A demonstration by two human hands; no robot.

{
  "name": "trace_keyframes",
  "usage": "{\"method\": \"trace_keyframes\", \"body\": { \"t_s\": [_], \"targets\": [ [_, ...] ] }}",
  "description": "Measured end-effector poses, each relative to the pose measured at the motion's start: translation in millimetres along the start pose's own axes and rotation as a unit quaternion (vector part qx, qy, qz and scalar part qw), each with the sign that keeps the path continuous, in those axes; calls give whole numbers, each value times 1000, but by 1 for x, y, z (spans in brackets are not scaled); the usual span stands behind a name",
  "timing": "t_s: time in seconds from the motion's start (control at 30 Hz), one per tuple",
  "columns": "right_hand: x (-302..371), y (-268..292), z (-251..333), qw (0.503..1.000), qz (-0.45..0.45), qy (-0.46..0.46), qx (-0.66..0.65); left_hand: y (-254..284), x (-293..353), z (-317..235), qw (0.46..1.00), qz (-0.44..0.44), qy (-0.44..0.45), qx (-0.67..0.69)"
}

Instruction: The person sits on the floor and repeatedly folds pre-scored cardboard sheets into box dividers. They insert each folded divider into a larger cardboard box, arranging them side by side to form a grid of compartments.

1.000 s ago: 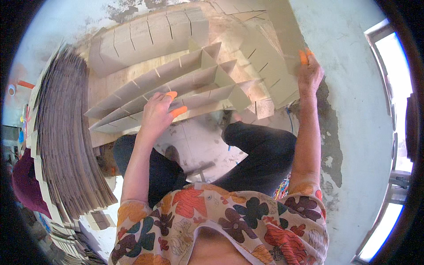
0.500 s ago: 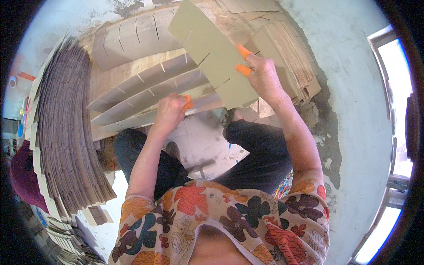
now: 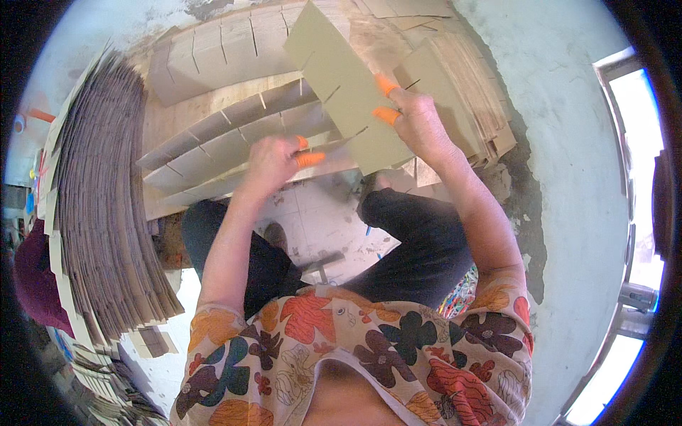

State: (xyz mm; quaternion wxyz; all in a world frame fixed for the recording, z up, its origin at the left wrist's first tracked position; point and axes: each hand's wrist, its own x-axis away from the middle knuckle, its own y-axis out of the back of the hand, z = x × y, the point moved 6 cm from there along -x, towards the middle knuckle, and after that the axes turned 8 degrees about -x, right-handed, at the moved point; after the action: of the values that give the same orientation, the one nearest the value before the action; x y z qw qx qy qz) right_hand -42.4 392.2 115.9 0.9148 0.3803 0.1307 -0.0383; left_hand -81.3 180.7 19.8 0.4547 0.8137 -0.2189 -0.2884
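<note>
My right hand grips a flat cardboard strip by its right edge, between fingers in orange finger covers. The strip has short slots and is held slanting over the board. To its left is my left hand, with two orange-covered fingertips apart and nothing visible between them; its other fingers are curled. Under and beyond that hand, several slotted cardboard strips stand on edge in rows on a wooden board. The held strip hides their right ends.
A long curved stack of cardboard pieces rises at the left. Slotted cardboard lies at the back of the board, and a pile of cardboard sheets sits at the right. My knees in dark trousers flank the near side. A pale wall stands right.
My left hand has shifted slightly up and left, and its two covered fingertips have spread apart. The strip in my right hand has moved a little to the right.
</note>
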Motion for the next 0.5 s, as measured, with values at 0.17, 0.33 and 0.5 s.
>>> {"method": "trace_keyframes", "body": {
  "t_s": [0.17, 0.33, 0.5],
  "targets": [
    [4, -3, -6, 999, 20, 11, 25, 40, -52, 43, 981, -157, 30, -105],
    [2, -13, -10, 998, 41, 34, 28, -2, -88, 94, 988, 26, 44, -145],
    [-7, -9, -1, 998, 55, 23, 7, -6, -95, 98, 979, -11, 61, -195]
  ]
}}
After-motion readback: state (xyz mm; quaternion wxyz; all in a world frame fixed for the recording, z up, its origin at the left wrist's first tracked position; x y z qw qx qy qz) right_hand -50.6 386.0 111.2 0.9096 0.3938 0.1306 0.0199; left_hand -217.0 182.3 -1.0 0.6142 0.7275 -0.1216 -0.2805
